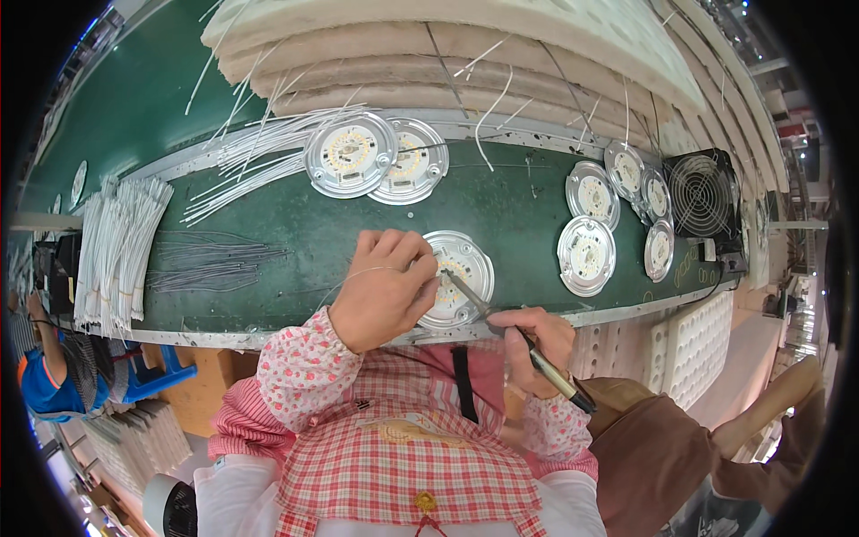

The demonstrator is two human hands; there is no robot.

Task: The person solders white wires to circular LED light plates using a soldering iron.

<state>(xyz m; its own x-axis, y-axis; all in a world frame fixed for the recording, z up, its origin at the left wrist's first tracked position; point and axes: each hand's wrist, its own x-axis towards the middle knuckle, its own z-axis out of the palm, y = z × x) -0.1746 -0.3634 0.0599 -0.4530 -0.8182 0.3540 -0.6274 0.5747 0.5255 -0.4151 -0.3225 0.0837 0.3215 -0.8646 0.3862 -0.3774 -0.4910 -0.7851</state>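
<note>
Just in front of me, a round silver LED light plate lies on the green bench near its front edge. My right hand is closed around the handle of a soldering iron. The iron's metal shaft slants up and left, its tip over the middle of the plate. Over the plate's left side, my left hand has its fingers bent and pinched together. A thin wire loops out from that hand; its end among the fingers is hidden. The fingertips of the left hand cover part of the plate.
Beyond my hands, two LED plates overlap beside loose white wires. Dark wires and bundled white wires lie left. Several plates and a black fan stand right. Stacked pale foam trays line the back.
</note>
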